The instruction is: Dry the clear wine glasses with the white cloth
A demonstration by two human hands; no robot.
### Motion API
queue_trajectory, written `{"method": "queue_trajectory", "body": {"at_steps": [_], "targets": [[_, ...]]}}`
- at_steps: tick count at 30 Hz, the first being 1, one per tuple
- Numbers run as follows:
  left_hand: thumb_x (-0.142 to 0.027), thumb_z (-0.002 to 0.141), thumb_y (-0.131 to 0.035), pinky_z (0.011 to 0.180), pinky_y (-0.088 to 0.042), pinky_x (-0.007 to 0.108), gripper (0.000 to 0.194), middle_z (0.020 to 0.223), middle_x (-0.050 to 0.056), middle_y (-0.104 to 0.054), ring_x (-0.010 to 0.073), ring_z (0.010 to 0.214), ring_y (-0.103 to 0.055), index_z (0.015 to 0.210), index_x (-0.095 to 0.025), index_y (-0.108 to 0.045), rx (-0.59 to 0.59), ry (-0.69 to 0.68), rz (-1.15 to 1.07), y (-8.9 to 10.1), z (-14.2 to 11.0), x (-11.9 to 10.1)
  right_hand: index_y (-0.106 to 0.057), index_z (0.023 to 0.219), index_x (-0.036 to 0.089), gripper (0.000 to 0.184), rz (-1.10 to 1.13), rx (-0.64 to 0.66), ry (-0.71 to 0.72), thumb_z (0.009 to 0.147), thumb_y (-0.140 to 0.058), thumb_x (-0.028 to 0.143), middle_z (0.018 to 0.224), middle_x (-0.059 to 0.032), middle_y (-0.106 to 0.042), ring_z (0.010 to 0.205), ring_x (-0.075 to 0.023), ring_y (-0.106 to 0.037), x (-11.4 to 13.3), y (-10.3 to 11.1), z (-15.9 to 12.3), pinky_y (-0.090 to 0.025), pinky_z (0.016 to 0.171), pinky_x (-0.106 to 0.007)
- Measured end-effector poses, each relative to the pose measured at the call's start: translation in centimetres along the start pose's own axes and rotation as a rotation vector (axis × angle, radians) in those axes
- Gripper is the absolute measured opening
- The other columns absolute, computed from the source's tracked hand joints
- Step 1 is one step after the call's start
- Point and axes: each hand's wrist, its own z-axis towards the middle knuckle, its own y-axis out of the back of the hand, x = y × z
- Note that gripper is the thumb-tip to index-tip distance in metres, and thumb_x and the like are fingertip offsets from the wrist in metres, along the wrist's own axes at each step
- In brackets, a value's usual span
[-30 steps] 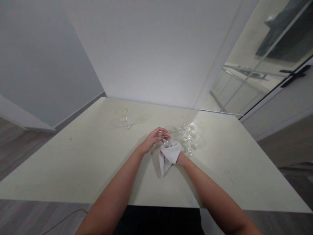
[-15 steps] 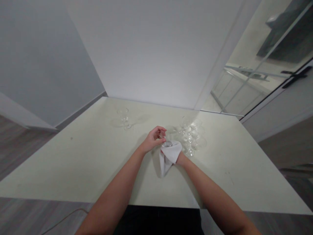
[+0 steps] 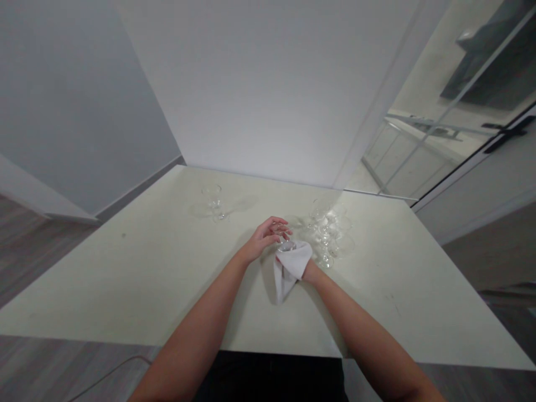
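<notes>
A clear stemmed glass [image 3: 286,246] is held low over the table between my two hands. My left hand [image 3: 264,238] curves around the foot end of the glass, thumb and fingers on either side with some space between them. A white cloth [image 3: 295,259] wraps around the bowl end. My right hand [image 3: 309,272] grips the glass through this cloth, which hides most of its fingers. One loose corner of the cloth hangs toward me.
Several clear stemmed glasses [image 3: 329,229] stand in a close cluster just right of the cloth. Another stemmed glass [image 3: 214,202] stands alone at the back left of the pale table [image 3: 138,290]. A white wall [image 3: 268,111] rises behind the table's back edge.
My left fingers have loosened and stretched out a little to the right around the foot of the glass. My right hand and the cloth have hardly moved.
</notes>
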Motion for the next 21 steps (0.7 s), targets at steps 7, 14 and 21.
{"method": "queue_trajectory", "body": {"at_steps": [7,14,21], "targets": [[-0.046,0.069,-0.077,0.075,-0.044,0.028,0.055,0.103,0.008,-0.063,0.0163,0.083,-0.060,0.111,-0.017,-0.056,-0.058,-0.019,0.051,0.0,0.0,0.2,-0.065,0.086,0.020,0.017,0.049,0.048,-0.028,0.086,-0.057,0.035,0.086,-0.0016,-0.069,0.079,-0.0167,-0.063,0.7,0.2,-0.2,-0.052,0.080,-0.032],[-0.046,0.070,-0.077,0.076,-0.044,0.028,0.051,0.096,0.008,-0.064,0.0162,0.082,-0.060,0.106,-0.016,-0.057,-0.057,0.004,0.114,0.1,0.0,0.4,-0.066,0.086,0.020,0.016,0.044,0.053,-0.056,0.086,-0.057,0.033,0.089,-0.0028,-0.069,0.084,-0.0183,-0.064,1.0,0.3,-0.2,-0.052,0.085,-0.036],[-0.045,0.071,-0.076,0.076,-0.044,0.028,0.049,0.093,0.007,-0.064,0.0168,0.083,-0.061,0.105,-0.015,-0.058,-0.058,0.018,0.128,-0.2,-0.1,0.0,-0.066,0.085,0.020,0.017,-0.016,0.058,-0.067,0.085,-0.058,0.035,0.087,-0.0031,-0.069,0.082,-0.0187,-0.064,2.0,0.6,-0.1,-0.052,0.083,-0.036]]}}
